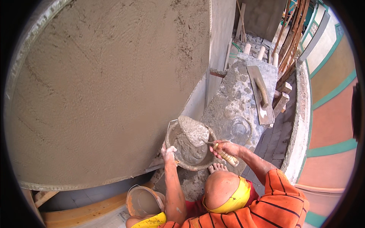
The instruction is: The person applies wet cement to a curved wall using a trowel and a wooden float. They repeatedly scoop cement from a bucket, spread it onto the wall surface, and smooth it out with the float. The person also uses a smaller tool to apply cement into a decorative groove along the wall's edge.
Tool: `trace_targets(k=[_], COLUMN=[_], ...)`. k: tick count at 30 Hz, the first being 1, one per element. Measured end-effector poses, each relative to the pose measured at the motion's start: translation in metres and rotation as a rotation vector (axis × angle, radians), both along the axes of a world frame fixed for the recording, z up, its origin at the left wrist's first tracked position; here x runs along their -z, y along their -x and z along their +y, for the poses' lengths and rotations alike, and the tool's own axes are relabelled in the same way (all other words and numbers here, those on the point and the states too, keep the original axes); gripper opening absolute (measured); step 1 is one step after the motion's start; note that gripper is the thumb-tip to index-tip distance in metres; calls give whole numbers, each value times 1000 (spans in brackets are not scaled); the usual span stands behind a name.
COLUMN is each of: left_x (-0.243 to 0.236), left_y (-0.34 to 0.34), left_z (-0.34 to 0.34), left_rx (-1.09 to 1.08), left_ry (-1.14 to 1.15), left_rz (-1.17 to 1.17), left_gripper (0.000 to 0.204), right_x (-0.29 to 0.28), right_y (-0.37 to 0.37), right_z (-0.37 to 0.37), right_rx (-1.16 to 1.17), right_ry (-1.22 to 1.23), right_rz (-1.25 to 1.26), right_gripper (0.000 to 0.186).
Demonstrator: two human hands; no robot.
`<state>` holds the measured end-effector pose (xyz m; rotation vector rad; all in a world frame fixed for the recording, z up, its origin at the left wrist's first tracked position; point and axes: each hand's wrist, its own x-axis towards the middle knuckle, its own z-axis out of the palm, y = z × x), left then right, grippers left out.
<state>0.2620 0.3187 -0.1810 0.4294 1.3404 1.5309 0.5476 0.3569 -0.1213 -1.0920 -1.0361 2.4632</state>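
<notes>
Striped orange sleeve nearest the camera, the right hand has its fingers closed round the trowel, its mortar held over the bucket, probably so drips fall back in. Fingers of the left hand grip the bucket's rim, presumably steadying it. Beyond, a float lies on the platform, apparently kept within reach.

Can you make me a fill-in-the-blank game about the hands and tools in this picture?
1. The right hand grips the trowel by its ____.
2. In the picture, the left hand is at the ____ side of the bucket that the trowel is over.
3. Between its dark stripes, the sleeve is coloured ____.

Missing words: handle; left; orange.
</notes>
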Motion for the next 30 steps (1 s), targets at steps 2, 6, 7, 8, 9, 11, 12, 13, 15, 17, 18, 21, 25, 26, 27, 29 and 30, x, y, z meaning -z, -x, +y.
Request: trace_targets(k=[2, 6, 7, 8, 9, 11, 12, 13, 15, 17, 18, 21, 25, 26, 27, 29, 30], left_x=[7, 2, 2, 0, -4, -16, -14, -9, -15, -5, -1, 5, -1, -4, -7, -4, -1], left_y=[-1, 3, 1, 4, -2, -9, -8, -4, -6, -3, -1, 5, -12, -18, -26, -31, -27], left_z=[0, -3, -3, -7, -7, -11, -14, -18, -23, -27, -30, -36, -35, -27, -20, -25, -30], left_rx=[13, 47, 47, 32, 33, 13, 10, 3, -51, -97, -121, -58, -104, -82, -58, -55, -71], left_ry=[22, 81, 39, 41, 42, 53, 46, 40, 57, 148, 189, 87, -2, -17, -28, -13, 1], left_rz=[2, 75, 56, 64, 57, 1, 14, 28, 41, 64, 73, 14, 85, 80, 69, 50, 44], left_gripper=[58, 64, 66, 66, 67, 64, 65, 65, 68, 68, 68, 66, 62, 61, 60, 58, 57], right_x=[-19, -58, -76, -90, -100, -127, -142, -156, -174, -190, -196, -197, -170, -152, -132, -94, -61], right_y=[2, 11, 12, 15, 9, 0, -6, -12, -22, -35, -41, -47, -18, -4, 13, 59, 77], right_z=[3, 20, 25, 31, 38, 52, 58, 64, 76, 87, 93, 119, 173, 195, 213, 204, 173], right_rx=[117, 360, 451, 532, 618, 778, 865, 954, 1126, 1315, 1408, 1643, 1866, 1852, 1833, 1092, 832], right_ry=[46, 65, 48, 40, -12, -107, -181, -281, -459, -634, -722, -839, -832, -926, -1024, -1139, -1431], right_rz=[130, 480, 533, 596, 633, 703, 712, 672, 602, 505, 438, 109, -367, -410, -464, -852, -759], right_gripper=[25, 24, 24, 24, 26, 29, 30, 32, 35, 36, 36, 36, 33, 31, 29, 25, 25])
